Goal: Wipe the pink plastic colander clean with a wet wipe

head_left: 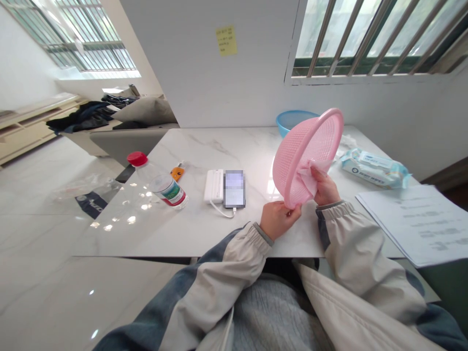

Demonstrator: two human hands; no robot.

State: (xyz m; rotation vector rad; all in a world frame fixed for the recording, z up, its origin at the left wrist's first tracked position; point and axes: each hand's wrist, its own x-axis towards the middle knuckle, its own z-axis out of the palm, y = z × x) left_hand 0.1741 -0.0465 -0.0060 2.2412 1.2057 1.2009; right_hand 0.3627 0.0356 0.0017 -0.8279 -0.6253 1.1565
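A pink plastic mesh basket is held tilted on its side above the table, its opening turned to the right. My left hand is closed on the lower rim of it. Inside the opening, my right hand pinches a thin wet wipe, which lies against the basket's inner wall and looks pinkish there. Behind the pink basket a blue plastic basin stands by the wall, partly hidden. To the right of my right hand lies a soft pack of wipes.
On the white marble-look table are a red-capped plastic bottle, an orange trinket, a white power bank and a phone joined by a cable. Printed sheets overhang the right edge. A sticky note is on the wall.
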